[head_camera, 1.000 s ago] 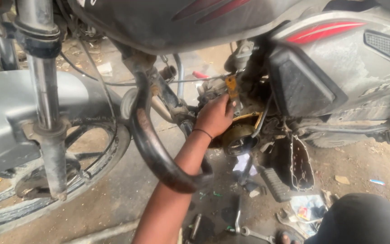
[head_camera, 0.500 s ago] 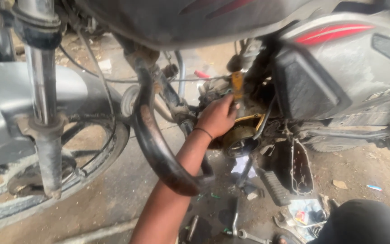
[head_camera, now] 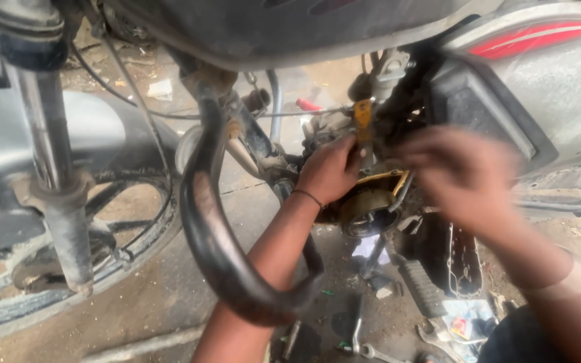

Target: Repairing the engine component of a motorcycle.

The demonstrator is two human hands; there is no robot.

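Observation:
I look under a motorcycle at its stripped engine (head_camera: 364,202). My left hand (head_camera: 331,168) reaches through the curved black crash guard (head_camera: 216,228) and rests on the engine top, fingers curled around a part beside an orange-tipped piece (head_camera: 363,114); what it grips is hidden. My right hand (head_camera: 462,175) is blurred with motion, held just right of the engine near the grey side panel (head_camera: 539,101). It looks empty, fingers bent.
The front fork (head_camera: 58,188) and front wheel (head_camera: 68,269) stand at the left with a grey mudguard (head_camera: 8,168). Spanners (head_camera: 361,336), a footrest (head_camera: 421,286) and small packets (head_camera: 462,323) lie on the dirty ground below the engine.
My right hand has come into view from the right and moved in toward the engine. The view has closed in. My left hand stays on the engine top.

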